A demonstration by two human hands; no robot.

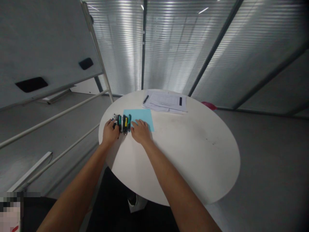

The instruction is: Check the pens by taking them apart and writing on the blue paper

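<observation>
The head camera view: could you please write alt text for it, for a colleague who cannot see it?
The left hand touches the end of a row of pens, and the right hand rests on blue paper beside them, on a round white table. Printed papers lie farther off.

Pens (122, 124) are glossy plastic, the paper (140, 115) matt, the tabletop (193, 151) smooth.
</observation>
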